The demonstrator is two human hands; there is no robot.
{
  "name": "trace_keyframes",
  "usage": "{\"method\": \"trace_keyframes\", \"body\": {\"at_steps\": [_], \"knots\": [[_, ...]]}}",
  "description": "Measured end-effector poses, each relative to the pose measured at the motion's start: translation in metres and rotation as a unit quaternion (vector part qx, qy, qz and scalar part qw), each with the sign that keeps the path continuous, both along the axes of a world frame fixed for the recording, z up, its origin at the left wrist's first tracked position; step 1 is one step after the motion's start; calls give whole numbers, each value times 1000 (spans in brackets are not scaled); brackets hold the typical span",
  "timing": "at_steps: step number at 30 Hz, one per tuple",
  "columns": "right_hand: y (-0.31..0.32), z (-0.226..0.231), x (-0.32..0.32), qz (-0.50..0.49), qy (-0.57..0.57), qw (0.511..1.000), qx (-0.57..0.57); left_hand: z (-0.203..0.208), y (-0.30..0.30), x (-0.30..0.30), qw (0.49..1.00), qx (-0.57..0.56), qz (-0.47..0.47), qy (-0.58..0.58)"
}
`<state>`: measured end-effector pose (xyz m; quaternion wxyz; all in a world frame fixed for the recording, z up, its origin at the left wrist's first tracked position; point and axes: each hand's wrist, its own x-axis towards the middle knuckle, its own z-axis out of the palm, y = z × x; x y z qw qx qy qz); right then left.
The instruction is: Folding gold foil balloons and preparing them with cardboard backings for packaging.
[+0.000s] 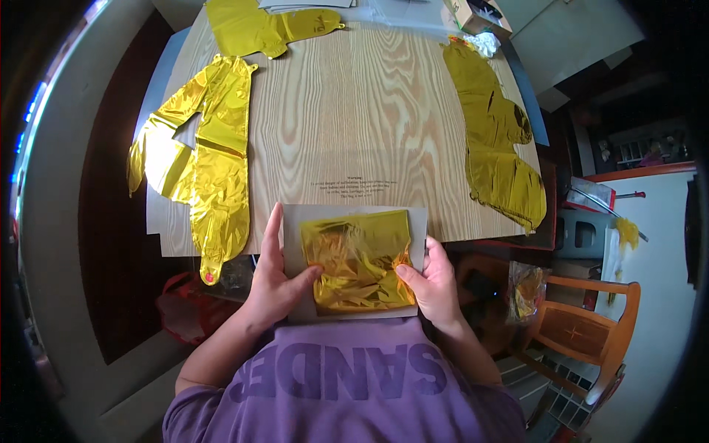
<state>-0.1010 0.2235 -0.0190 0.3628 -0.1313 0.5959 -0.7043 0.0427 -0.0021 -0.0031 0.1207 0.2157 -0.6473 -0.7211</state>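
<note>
A folded gold foil balloon lies on a pale grey card close to my body, at the table's near edge. My left hand grips the card's left side, its thumb pressing on the foil. On the other side my right hand holds the card the same way, thumb on the foil's right edge. Flat gold foil balloons lie around: one at the left, another at the far left, and a third at the right. The fingers behind the card are mostly hidden.
A clear plastic bag with dark print rests on the wooden table beyond the card. At the far side are pale sheets, crumpled white material and a small box. A wooden chair stands at the right.
</note>
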Motion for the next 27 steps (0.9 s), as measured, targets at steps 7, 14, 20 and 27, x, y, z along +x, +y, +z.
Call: {"method": "trace_keyframes", "body": {"at_steps": [7, 14, 20, 27], "knots": [[7, 5, -1, -1, -4, 1000, 24, -6, -5, 0, 989, -148, -10, -24], [27, -12, -41, 49, -111, 989, -79, -1, -14, -1, 979, 201, -25, 26], [-17, 2, -43, -65, -16, 998, 10, -8, -35, -10, 948, 309, -73, -13], [-15, -5, -33, -67, -46, 997, -8, -2, -25, -20, 965, 262, -26, 4]]}}
